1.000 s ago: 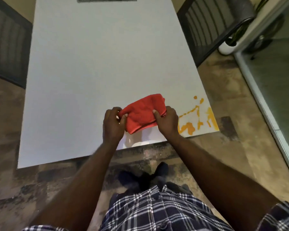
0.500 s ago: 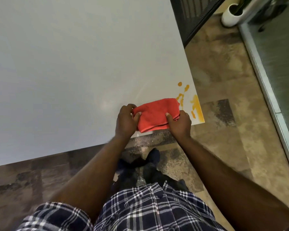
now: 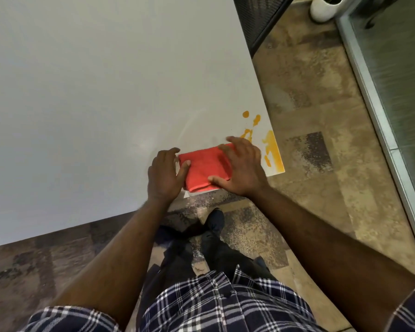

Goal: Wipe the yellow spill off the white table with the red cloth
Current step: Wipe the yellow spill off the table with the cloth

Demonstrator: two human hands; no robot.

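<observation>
Wiping not yet begun: folded red cloth (image 3: 205,170) beside untouched yellow spill (image 3: 268,146).
Right hand (image 3: 242,168) flat on cloth, left hand (image 3: 164,174) steadying its left edge, fingers loose, on white table (image 3: 94,92).

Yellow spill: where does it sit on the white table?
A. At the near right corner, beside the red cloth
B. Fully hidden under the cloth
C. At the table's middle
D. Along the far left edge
A: the yellow spill streaks the white table at its near right corner, just right of the red cloth under the right hand.
</observation>
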